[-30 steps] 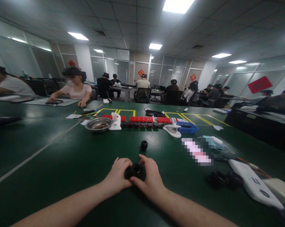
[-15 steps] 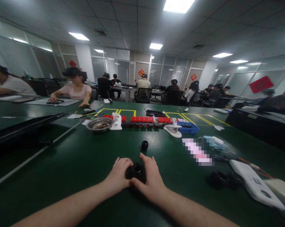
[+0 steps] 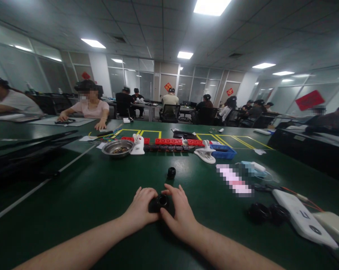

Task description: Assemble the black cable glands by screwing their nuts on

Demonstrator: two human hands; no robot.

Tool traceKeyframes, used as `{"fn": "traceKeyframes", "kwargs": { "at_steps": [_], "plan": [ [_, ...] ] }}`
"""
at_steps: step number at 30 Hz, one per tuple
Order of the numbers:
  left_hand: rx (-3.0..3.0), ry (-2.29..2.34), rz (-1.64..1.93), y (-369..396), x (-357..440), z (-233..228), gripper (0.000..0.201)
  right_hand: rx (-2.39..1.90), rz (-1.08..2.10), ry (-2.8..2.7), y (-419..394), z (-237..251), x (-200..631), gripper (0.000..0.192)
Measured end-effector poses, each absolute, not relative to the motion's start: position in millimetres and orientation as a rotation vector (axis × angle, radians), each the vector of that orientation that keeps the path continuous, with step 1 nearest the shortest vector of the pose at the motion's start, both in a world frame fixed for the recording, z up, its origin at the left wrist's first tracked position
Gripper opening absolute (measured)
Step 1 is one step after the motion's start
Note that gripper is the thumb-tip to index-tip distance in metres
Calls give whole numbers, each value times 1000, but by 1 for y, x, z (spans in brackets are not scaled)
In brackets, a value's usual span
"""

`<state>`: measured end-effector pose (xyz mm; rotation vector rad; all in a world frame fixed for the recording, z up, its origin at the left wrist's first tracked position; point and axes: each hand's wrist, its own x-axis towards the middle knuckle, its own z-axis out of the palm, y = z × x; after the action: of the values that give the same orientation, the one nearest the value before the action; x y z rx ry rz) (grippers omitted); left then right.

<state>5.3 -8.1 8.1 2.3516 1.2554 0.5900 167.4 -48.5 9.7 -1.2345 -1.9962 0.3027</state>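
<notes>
Looking down the dark green table (image 3: 82, 195) from left to right, I see my left hand (image 3: 141, 208) first, curled with its fingers closed against the left side of a small black round part with a ring-shaped opening (image 3: 161, 202); that part sits on the table directly between my two hands, close to my body, with its open end tilted up and away from me. My right hand (image 3: 180, 215) wraps the other side, thumb and fingers bent over the top and right edge, so both hands touch it and neither is clearly nearer. I cannot tell which hand bears the grip. Straight ahead, well apart from the hands, a second small black ring-shaped piece (image 3: 171, 172) stands alone on the mat, nothing lying between it and my fingers. Farther back sit a shallow metal bowl (image 3: 117, 147), a row of red blocks (image 3: 169, 141) and a blue plastic tray (image 3: 224, 152). To the right, near my right forearm but apart from it, lie two more black round parts (image 3: 266, 213) just beside a long white flat device (image 3: 302, 221).
</notes>
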Motion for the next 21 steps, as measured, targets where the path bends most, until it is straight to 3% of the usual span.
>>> {"fn": "traceKeyframes", "kwargs": {
  "at_steps": [3,7,12,16,21],
  "plan": [
    [2357,1259,554,-7,5,8,30,-1242,295,-2000,-48,11,167,64],
    [2365,1248,580,-6,5,6,28,-1260,307,-1978,-49,12,166,55],
    [2359,1247,566,-7,5,6,32,-1236,269,-2006,-50,10,167,64],
    [2364,1251,582,-7,5,7,29,-1276,300,-1963,-49,9,168,54],
    [2372,1237,584,-6,4,6,36,-1206,308,-2073,-50,11,169,68]
  ]
}}
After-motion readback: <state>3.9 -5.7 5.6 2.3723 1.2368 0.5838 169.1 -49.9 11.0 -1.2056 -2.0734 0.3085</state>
